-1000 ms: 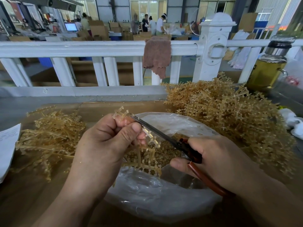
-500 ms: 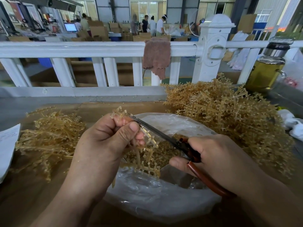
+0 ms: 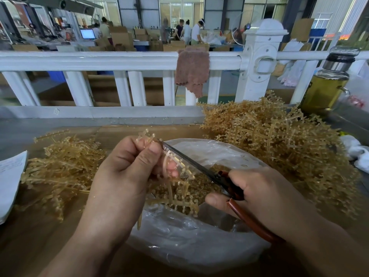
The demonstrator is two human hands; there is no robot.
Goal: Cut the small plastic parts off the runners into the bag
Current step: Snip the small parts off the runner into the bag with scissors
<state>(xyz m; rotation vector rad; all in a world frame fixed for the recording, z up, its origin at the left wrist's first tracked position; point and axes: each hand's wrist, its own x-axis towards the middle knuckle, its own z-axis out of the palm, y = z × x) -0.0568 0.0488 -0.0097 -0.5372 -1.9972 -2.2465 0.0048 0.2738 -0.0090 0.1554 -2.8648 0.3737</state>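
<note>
My left hand (image 3: 127, 172) pinches a translucent amber runner (image 3: 175, 188) with small parts along its branches, held over the open clear plastic bag (image 3: 191, 242). My right hand (image 3: 259, 192) grips red-handled scissors (image 3: 199, 166). Their dark blades reach up and left to the runner's top, right beside my left thumb. Whether the blades are apart or together I cannot make out. Loose cut parts (image 3: 207, 178) lie inside the bag under the runner.
A tall heap of uncut runners (image 3: 279, 144) rises at the right, a flatter pile of runners (image 3: 60, 166) at the left. A white paper (image 3: 10, 180) lies at the left edge. A bottle of yellow liquid (image 3: 327, 84) stands back right by the white railing (image 3: 119, 60).
The scissors and both hands have hardly shifted. The runner's branch by the blades has slipped slightly lower against my left fingers.
</note>
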